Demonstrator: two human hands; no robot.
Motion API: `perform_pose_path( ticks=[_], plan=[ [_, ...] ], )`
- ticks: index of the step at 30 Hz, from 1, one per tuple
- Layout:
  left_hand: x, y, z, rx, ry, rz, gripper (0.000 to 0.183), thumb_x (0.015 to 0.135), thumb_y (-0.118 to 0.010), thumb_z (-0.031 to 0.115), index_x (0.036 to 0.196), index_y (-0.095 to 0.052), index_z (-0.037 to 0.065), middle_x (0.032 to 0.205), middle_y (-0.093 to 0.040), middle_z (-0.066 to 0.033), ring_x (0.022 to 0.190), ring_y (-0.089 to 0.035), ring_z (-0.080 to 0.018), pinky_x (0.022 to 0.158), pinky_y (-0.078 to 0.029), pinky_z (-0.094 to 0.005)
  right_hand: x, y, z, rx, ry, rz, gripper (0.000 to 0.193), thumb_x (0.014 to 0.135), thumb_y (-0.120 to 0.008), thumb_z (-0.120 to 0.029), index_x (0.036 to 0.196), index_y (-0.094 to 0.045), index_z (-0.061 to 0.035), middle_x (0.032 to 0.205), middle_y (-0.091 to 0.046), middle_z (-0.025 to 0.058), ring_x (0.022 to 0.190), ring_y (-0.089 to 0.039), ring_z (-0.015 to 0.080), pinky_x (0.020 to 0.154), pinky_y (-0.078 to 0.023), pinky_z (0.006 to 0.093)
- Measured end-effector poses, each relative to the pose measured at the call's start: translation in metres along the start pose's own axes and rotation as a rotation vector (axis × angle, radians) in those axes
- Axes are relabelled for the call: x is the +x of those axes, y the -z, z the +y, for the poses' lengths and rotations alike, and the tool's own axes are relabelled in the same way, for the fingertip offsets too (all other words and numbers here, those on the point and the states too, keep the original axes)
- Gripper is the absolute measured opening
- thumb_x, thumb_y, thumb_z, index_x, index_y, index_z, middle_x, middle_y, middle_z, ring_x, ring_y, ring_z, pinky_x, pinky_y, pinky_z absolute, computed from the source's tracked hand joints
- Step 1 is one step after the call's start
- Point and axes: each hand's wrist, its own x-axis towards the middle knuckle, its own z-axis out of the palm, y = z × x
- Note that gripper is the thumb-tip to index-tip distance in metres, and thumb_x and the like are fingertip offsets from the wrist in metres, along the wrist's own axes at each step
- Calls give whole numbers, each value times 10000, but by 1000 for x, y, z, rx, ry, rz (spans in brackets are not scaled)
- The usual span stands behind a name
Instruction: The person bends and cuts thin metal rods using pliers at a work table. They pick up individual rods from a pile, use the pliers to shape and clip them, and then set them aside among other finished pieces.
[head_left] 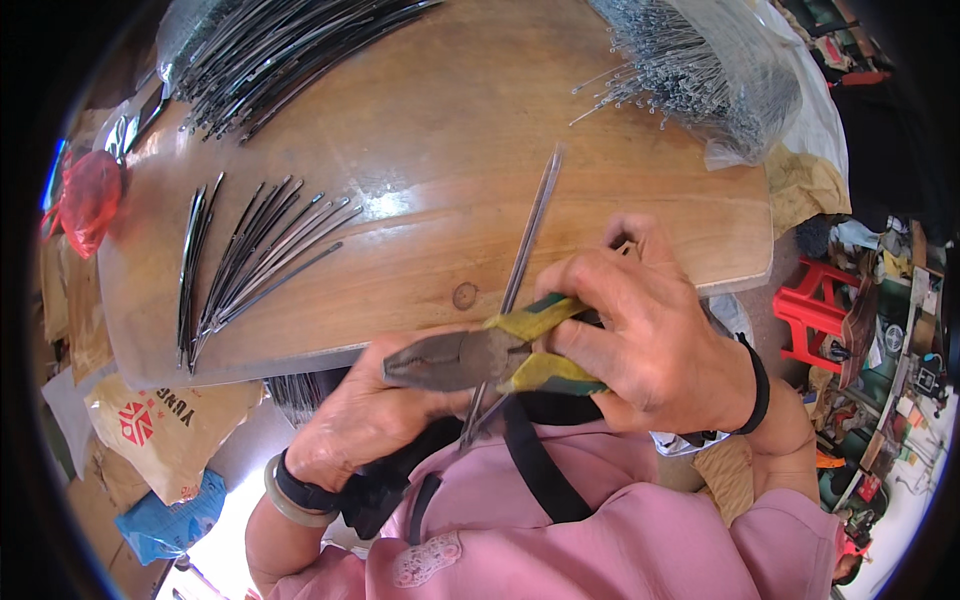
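The work surface is a wooden table (pixel 430 140) with warm brown grain, a dark knot near its front edge and a sheen that reflects light. At its far left lies a thick bundle of long, glossy dark strips (pixel 290 60); at its far right, a dense mass of thin grey wires (pixel 660 75) with small looped ends, partly wrapped in clear, crinkled plastic (pixel 765 85). A smaller batch of loose strips (pixel 247 255), narrow and smooth, fans out on the left part of the tabletop. A thin, translucent red bag (pixel 90 200) hangs beside the left edge. A red stool (pixel 808 310) stands to the right of the table.

The right hand (pixel 640 330) is closed around the yellow-and-green handles of a pair of pliers (pixel 460 360). The pliers have a dull, worn grey metal head, pointing left, in front of the person's body at the near table edge. Whether the jaws meet cannot be told.

The left hand (pixel 365 415) is drawn in narrow around the lower part of slender held strips (pixel 530 230); its fingertips are partly hidden by the pliers. These strips slant upward behind the tool, their upper end over the tabletop.
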Motion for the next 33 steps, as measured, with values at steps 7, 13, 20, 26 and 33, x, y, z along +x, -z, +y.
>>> perform_pose_path(
  ticks=[7, 13, 20, 26, 33],
  plan=[
    [6, -25, -28, -534, 111, 61, 250, 949, -587, 246, 973, -615, -1, 714, -596, -38, 505, -507, -110, 452, -371, -244, 3, -17, 7, -20, 55, 106, 204, 628, -705, -127, 789, -613, -44, 1038, -596, 128, 820, -575, 284, 813, -376, 490],
    [-3, -29, -22, -603, -106, 248, 131, 937, -623, 108, 971, -614, -18, 651, -564, -7, 516, -458, -40, 457, -327, -198, -27, 6, 8, 75, -316, 86, 279, 724, -770, -199, 888, -686, 9, 1078, -613, 110, 863, -629, 280, 774, -483, 407],
    [-4, -38, -17, -436, -330, 401, 90, 883, -636, -62, 942, -580, -21, 655, -563, 13, 555, -450, -15, 494, -332, -179, -30, 8, -3, 332, -336, -109, 295, 657, -788, -89, 885, -657, 46, 1132, -581, 177, 923, -625, 332, 776, -505, 388],
    [-1, -38, -21, -357, -413, 437, 85, 881, -622, -48, 906, -544, -24, 614, -553, -37, 458, -410, -41, 421, -270, -197, -28, 4, -2, 246, -213, -168, 314, 665, -766, -84, 899, -622, 68, 1117, -564, 206, 932, -607, 366, 778, -506, 400],
    [-15, -15, -36, -285, -338, 516, 90, 875, -615, -62, 901, -558, 2, 658, -573, -16, 528, -469, -40, 463, -327, -188, -11, -14, -11, 135, -113, -260, 317, 669, -727, -123, 873, -562, 55, 959, -550, 217, 788, -610, 348, 641, -516, 386]
  ],
)
